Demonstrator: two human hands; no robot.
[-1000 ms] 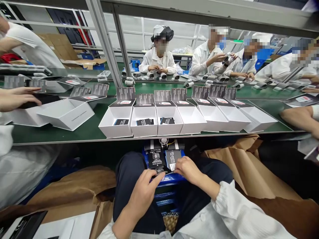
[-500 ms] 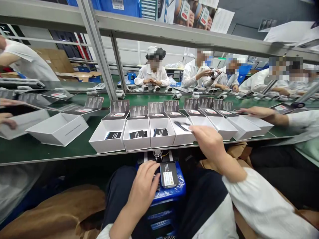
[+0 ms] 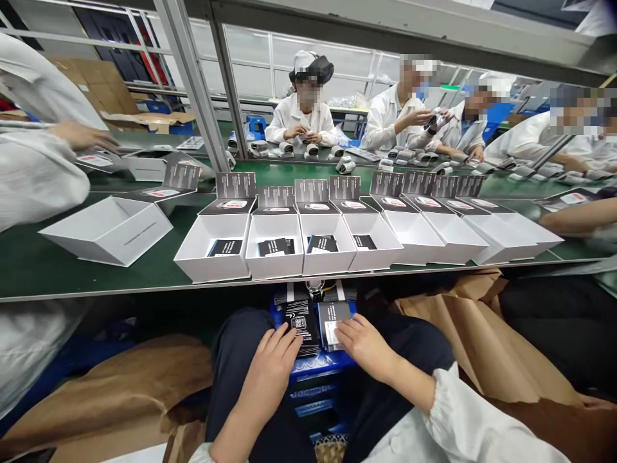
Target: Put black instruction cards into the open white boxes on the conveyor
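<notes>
My left hand point(image 3: 272, 366) lies with stretched fingers on a stack of black printed booklets point(image 3: 303, 321), between my knees. My right hand point(image 3: 369, 350) rests its fingertips on a neighbouring stack of grey-black booklets with a white label point(image 3: 332, 316); nothing is lifted in it. Both stacks sit on a blue plastic stool point(image 3: 313, 370). Beyond them, a row of open white boxes point(image 3: 214, 262) with black printed lids stands along the bench edge. Black booklets point(image 3: 276, 247) lie inside several of the left-hand boxes, including one in the fourth box point(image 3: 373, 257).
One open white box point(image 3: 108, 235) stands apart at the left on the green bench point(image 3: 53, 283). Brown paper bags point(image 3: 463, 315) flank my legs. A metal post point(image 3: 193, 83) rises behind the boxes. Co-workers point(image 3: 301, 119) sit opposite; others' arms reach in from both sides.
My right hand has come back from the fourth box to the right stack, leaving a booklet in that box. My left hand stays at the left stack. The view has shifted.
</notes>
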